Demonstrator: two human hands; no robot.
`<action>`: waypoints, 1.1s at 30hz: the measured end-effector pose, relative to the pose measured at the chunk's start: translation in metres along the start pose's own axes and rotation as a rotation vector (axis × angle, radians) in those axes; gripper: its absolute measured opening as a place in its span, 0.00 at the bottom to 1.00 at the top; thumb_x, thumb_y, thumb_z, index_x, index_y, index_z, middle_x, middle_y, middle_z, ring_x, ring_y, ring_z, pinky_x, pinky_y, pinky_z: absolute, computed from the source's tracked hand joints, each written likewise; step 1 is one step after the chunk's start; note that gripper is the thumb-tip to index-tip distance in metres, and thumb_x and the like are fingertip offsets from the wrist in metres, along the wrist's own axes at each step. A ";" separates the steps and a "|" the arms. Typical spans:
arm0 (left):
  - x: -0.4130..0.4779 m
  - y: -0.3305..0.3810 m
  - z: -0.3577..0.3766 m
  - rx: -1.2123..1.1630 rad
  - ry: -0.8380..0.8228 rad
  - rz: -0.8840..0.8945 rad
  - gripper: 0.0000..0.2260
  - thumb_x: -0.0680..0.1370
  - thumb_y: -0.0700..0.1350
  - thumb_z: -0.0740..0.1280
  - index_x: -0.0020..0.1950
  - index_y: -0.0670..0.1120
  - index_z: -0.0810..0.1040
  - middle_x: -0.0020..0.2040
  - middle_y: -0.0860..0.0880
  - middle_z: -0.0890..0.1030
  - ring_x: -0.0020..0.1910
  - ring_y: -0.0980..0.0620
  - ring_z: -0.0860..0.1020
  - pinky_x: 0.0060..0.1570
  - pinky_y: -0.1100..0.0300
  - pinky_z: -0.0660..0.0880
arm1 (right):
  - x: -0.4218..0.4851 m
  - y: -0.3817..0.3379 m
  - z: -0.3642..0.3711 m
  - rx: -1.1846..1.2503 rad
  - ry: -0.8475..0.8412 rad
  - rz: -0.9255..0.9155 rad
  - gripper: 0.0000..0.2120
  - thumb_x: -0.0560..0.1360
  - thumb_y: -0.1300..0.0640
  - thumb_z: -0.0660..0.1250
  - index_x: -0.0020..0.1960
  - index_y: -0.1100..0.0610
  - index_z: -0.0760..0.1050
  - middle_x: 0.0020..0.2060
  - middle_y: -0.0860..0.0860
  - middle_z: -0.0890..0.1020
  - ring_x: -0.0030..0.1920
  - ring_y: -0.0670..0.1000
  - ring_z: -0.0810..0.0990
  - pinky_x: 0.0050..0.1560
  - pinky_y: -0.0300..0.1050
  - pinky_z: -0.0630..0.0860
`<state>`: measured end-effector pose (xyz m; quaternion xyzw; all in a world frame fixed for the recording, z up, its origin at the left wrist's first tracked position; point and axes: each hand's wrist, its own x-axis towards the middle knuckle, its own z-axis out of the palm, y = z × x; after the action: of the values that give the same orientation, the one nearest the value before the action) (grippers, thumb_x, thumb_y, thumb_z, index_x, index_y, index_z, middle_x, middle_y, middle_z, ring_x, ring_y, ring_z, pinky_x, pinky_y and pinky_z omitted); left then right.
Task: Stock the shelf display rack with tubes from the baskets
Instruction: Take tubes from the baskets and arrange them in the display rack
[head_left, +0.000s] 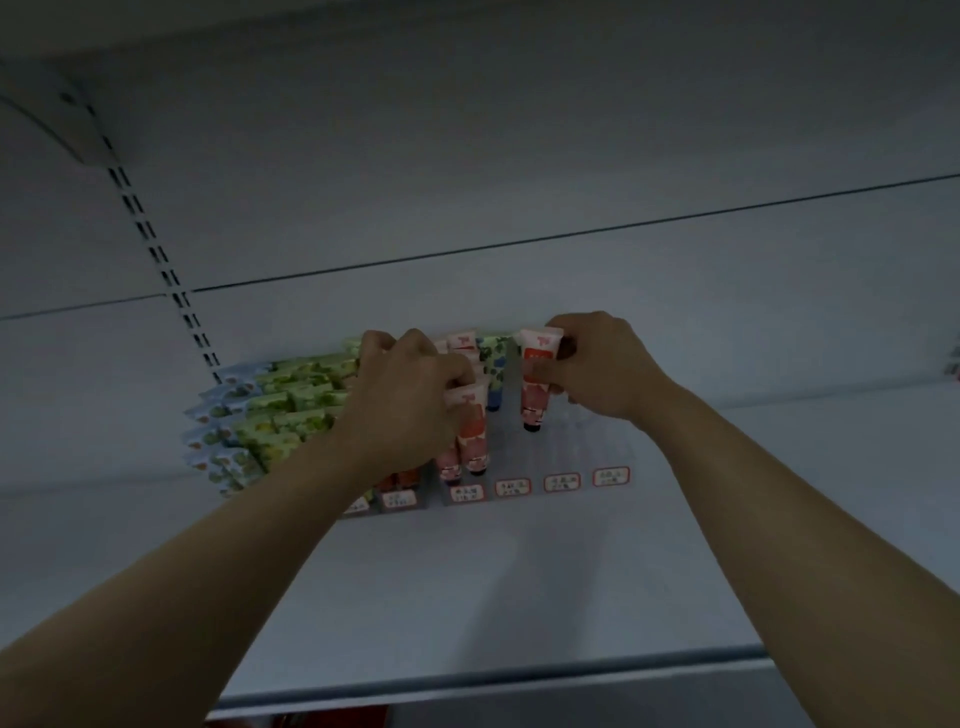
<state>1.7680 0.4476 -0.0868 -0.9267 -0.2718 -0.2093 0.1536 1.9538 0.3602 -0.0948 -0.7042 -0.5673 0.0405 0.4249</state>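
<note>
A clear display rack (587, 447) with red-framed price labels along its front stands on the white shelf. Its left lanes hold several blue-white and green tubes (291, 410), and its middle lanes hold red-pink tubes. My left hand (410, 400) grips a red-pink tube (474, 441) standing in a middle lane. My right hand (602, 364) pinches another red-pink tube (535, 384), cap down, over a lane further right. A blue-green tube (493, 364) stands between the two. The baskets are out of view.
The white shelf (519, 582) spreads in front of the rack, with a metal front edge (519, 680) near the bottom. A slotted upright (156, 249) runs up the back panel at left. The rack's right lanes show no tubes.
</note>
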 end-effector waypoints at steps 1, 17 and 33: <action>0.002 0.000 0.001 0.019 0.008 0.031 0.12 0.74 0.55 0.68 0.56 0.54 0.80 0.51 0.48 0.77 0.60 0.50 0.70 0.55 0.54 0.53 | 0.001 0.003 -0.004 -0.022 0.025 0.001 0.11 0.72 0.55 0.72 0.46 0.63 0.79 0.37 0.55 0.82 0.38 0.54 0.81 0.41 0.46 0.78; 0.013 -0.003 0.027 0.083 0.058 0.256 0.09 0.68 0.46 0.71 0.47 0.48 0.81 0.40 0.49 0.81 0.45 0.44 0.75 0.47 0.50 0.64 | 0.017 0.045 -0.015 -0.170 0.252 0.103 0.08 0.69 0.59 0.75 0.47 0.57 0.79 0.40 0.52 0.82 0.39 0.54 0.81 0.44 0.49 0.79; 0.007 0.004 0.033 -0.022 0.153 0.011 0.06 0.60 0.46 0.73 0.35 0.47 0.81 0.34 0.45 0.79 0.45 0.44 0.77 0.49 0.51 0.59 | 0.020 0.052 -0.016 -0.189 0.334 0.113 0.04 0.70 0.61 0.72 0.43 0.58 0.78 0.36 0.53 0.82 0.36 0.55 0.81 0.41 0.53 0.79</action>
<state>1.7859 0.4611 -0.1127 -0.9111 -0.2517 -0.2817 0.1650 2.0092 0.3683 -0.1090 -0.7686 -0.4500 -0.1067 0.4420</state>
